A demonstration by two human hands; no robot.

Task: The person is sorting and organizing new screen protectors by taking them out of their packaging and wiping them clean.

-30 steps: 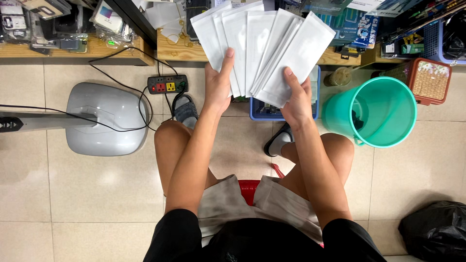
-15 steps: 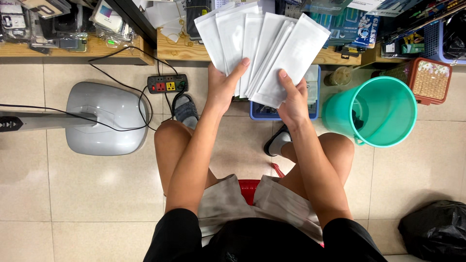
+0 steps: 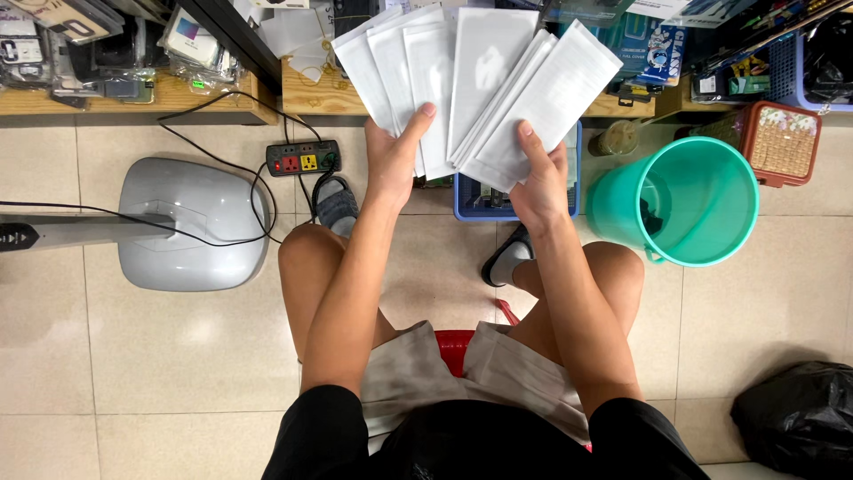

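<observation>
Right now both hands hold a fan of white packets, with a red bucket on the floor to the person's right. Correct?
Not quite: the bucket is teal, not red. The head view shows it on the floor to the person's right, while the left hand and right hand hold the fan of white packets.

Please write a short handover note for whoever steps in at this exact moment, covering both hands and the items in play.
Left hand: grip shut on the left half of a fan of white flat packets, thumb on top.
Right hand: grip shut on the right half of the same fan.
Things: the packets are held up, spread out, above a blue crate on the floor. A teal bucket stands to the right, a power strip to the left.
Done: packets are fanned apart.
Left: none has been set down; all are in hand.
</observation>
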